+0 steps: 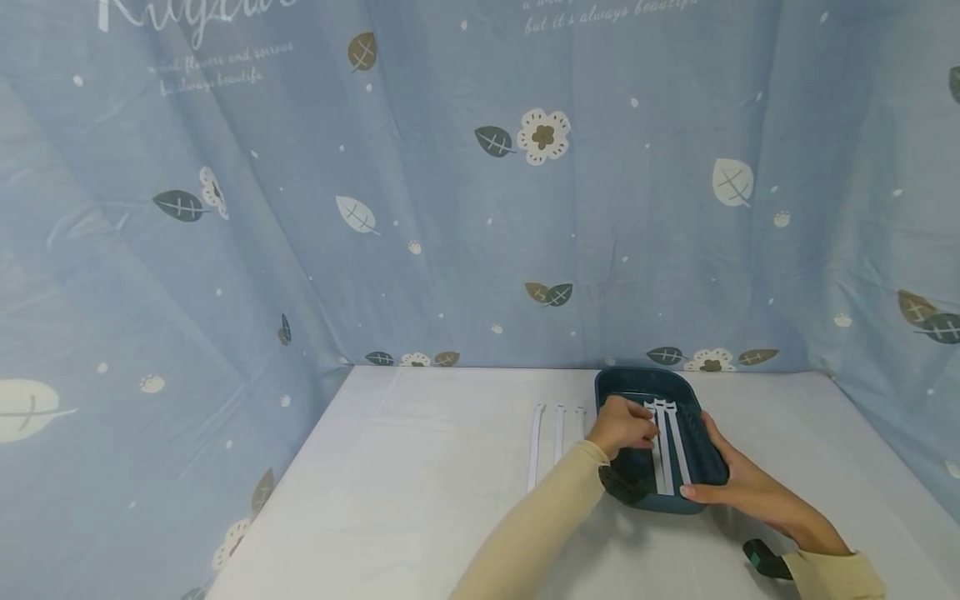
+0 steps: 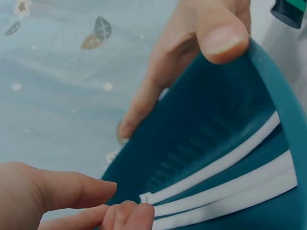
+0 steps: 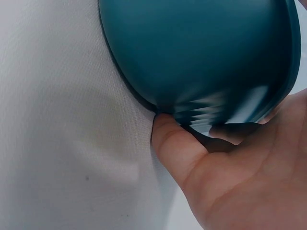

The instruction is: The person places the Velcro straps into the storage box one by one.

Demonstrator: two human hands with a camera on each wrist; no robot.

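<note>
A dark teal plastic tray (image 1: 651,503) stands near the back right of the white table. Inside it, three white cable straps (image 1: 681,446) lie lengthwise, side by side, with notched heads toward the back. My left hand (image 1: 624,427) is over the tray's left side, its fingers bent beside the strap heads. In the left wrist view, a gap shows between one extended digit of the left hand (image 2: 72,191) and the curled fingers, with nothing seen held there. My right hand (image 1: 738,483) grips the tray's right side, thumb on the near rim and fingers along the outer wall.
To the left of the tray, three more white straps (image 1: 535,450) lie apart on the white table (image 1: 397,483), partly covered by my left arm. A blue patterned curtain (image 1: 450,208) hangs behind and beside the table. A black device (image 1: 767,558) is at my right wrist.
</note>
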